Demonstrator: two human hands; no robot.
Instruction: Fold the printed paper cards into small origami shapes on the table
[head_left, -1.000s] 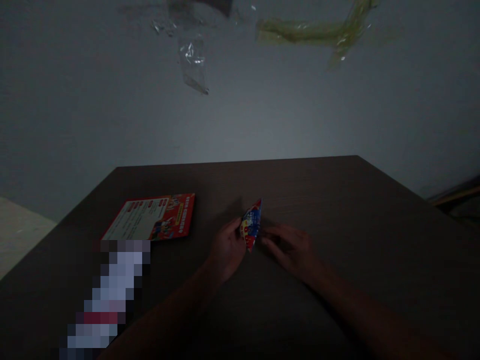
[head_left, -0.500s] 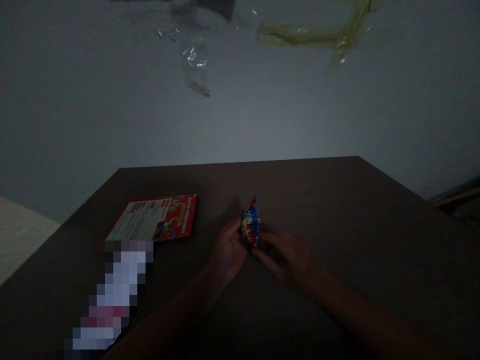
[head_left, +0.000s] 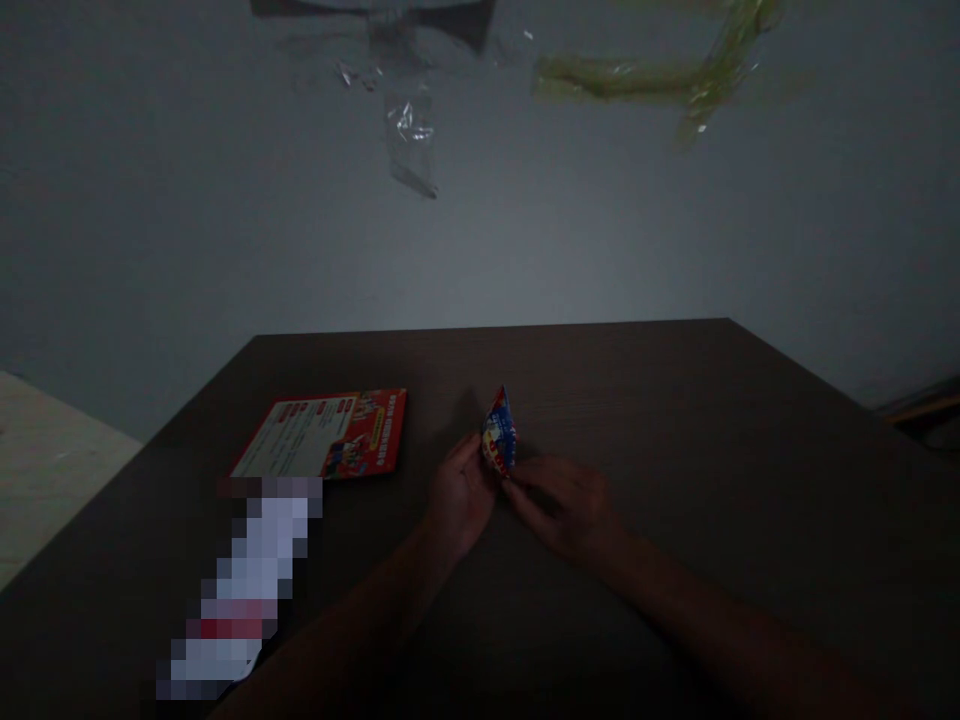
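A small blue and red printed packet [head_left: 499,438] stands on edge between my hands, just above the table. My left hand [head_left: 459,490] is closed on the packet's left side, with the fingers partly hidden behind it. From the right, the thumb and fingertips of my right hand [head_left: 566,500] pinch its lower right edge. Dim light blurs the packet's print, and its contents are hidden.
On the dark wooden table [head_left: 637,400], a red and white printed card [head_left: 330,435] lies to the left. Nearer me is a pixelated pale strip [head_left: 247,580]. A grey wall [head_left: 480,240] with tape remnants stands behind the table.
The thumb and fingers of my right hand have closed in on the packet's lower right edge. The packet has turned slightly, and the whole view has shifted a little.
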